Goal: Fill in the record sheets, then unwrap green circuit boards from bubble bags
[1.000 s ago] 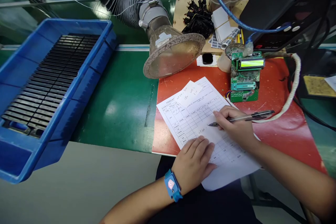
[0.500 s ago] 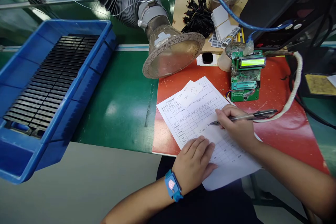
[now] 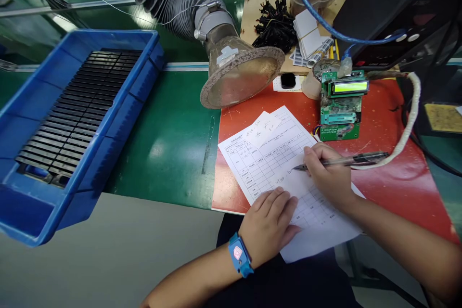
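Left of the form [image 3: 265, 166], a hand could pass over the bench [image 3: 173, 139] as far as the bin [image 3: 124, 115]. Beyond the form, the hood [image 3: 240, 77] and board [image 3: 341, 106] stand in the way; right of it, the cable [image 3: 410, 121] and right forearm [image 3: 404, 245] obstruct the mat [image 3: 404, 178].

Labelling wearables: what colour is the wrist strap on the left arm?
Blue, with a pinkish patch; the wrist strap shows best in the head view.

One pen [image 3: 355, 159], one wristband [image 3: 241, 255], one circuit board [image 3: 342, 105], one blue bin [image 3: 132, 103], one ribbed duct [image 3: 180, 15]
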A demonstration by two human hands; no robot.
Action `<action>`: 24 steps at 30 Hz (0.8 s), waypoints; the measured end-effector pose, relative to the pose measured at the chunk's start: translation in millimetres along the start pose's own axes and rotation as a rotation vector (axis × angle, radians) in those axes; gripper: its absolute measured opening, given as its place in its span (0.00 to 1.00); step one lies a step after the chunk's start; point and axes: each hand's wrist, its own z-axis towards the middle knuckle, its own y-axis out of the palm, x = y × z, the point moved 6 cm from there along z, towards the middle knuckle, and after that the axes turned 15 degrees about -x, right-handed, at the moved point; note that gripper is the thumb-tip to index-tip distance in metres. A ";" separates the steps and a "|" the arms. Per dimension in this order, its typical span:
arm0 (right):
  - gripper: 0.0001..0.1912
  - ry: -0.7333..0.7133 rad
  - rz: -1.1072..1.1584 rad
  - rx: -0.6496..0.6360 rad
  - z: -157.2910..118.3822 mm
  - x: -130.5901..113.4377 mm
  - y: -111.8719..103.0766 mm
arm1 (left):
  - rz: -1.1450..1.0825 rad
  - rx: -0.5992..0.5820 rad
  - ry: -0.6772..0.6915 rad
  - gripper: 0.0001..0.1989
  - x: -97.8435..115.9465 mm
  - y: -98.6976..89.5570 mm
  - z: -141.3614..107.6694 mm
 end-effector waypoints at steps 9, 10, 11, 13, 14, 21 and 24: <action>0.18 -0.004 0.129 -0.137 -6.7 17.6 -15.5 | -0.010 -0.023 -0.039 0.30 1.8 -7.0 7.1; 0.17 -0.024 0.107 -0.167 -7.0 16.0 -15.2 | -0.010 -0.031 -0.047 0.31 1.9 -7.3 9.3; 0.17 -0.041 0.090 -0.181 -7.0 13.9 -15.1 | -0.005 -0.041 -0.056 0.32 1.9 -7.2 11.6; 0.18 -0.062 0.062 -0.202 -6.1 9.1 -13.7 | 0.013 -0.056 -0.073 0.33 1.9 -6.7 15.6; 0.18 -0.069 0.045 -0.214 -5.4 6.7 -12.4 | 0.020 -0.061 -0.077 0.33 2.1 -6.2 17.0; 0.19 -0.072 0.001 -0.191 -4.6 5.2 -10.6 | 0.027 -0.031 -0.092 0.31 2.4 -6.0 18.1; 0.19 -0.058 0.003 -0.170 -5.4 7.5 -11.3 | 0.045 -0.028 -0.096 0.30 2.6 -6.9 18.1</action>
